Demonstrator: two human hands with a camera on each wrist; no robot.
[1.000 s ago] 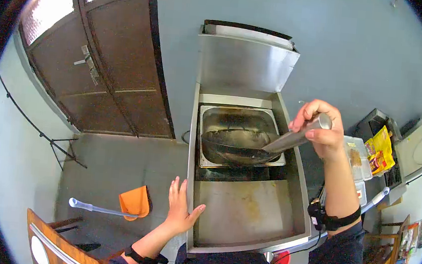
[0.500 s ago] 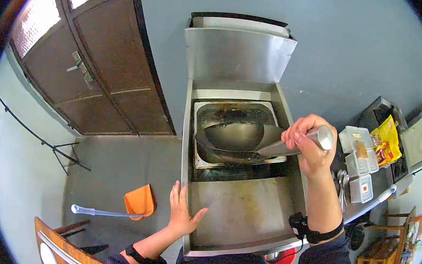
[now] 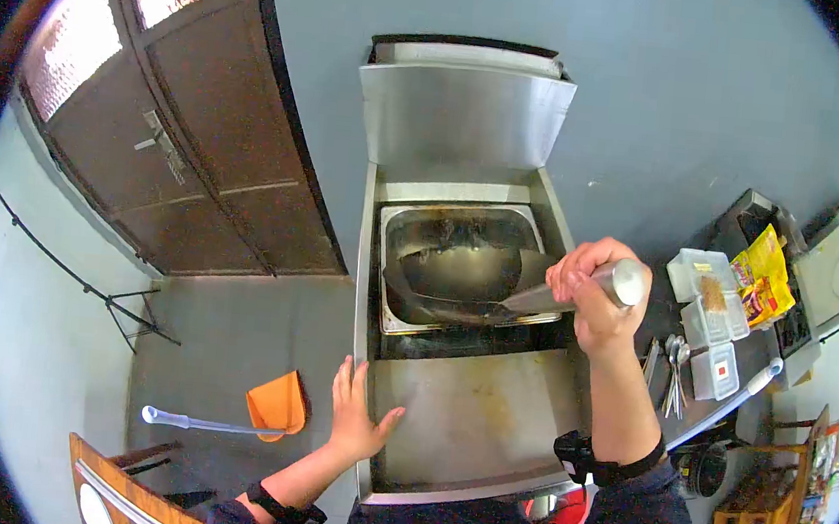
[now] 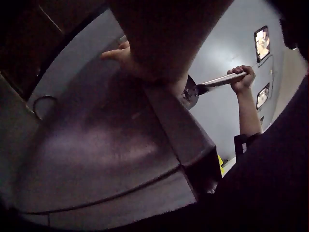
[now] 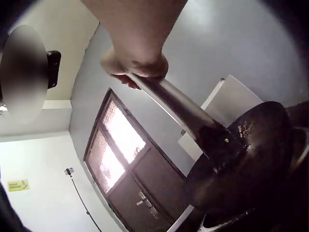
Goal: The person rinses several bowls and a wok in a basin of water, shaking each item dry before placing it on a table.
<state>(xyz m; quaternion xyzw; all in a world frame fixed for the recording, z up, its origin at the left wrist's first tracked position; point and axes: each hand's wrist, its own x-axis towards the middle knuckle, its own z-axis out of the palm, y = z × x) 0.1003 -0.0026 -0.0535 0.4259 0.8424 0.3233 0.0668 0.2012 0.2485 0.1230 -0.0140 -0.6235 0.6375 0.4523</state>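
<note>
My right hand point(image 3: 601, 296) grips the thick metal handle point(image 3: 534, 298) of a dark wok point(image 3: 463, 274), its fingers wrapped around near the handle's end. Tilted, the wok overlaps a stainless steel tray point(image 3: 413, 224) set in the back of a metal stand point(image 3: 476, 417). Its inner surface shows from above. In the right wrist view a few light brown bits cling to the wok point(image 5: 260, 154) near the handle's base. My left hand point(image 3: 356, 421) rests at the stand's left rim, fingers straight and thumb spread. The left wrist view shows the stand's outer side point(image 4: 111, 150) below it.
Right of the stand are clear plastic containers point(image 3: 714, 373), spoons point(image 3: 676, 369) and a yellow packet point(image 3: 765, 277). An orange dustpan point(image 3: 277, 404) lies on the floor at left. A wooden chair point(image 3: 125, 496) is near the left arm. The stand's metal backboard point(image 3: 467, 116) rises behind the tray.
My right hand has come lower and nearer my body with the handle, and the wok has tipped so more of its inside shows. My left hand stays at the rim. The head view has shifted slightly.
</note>
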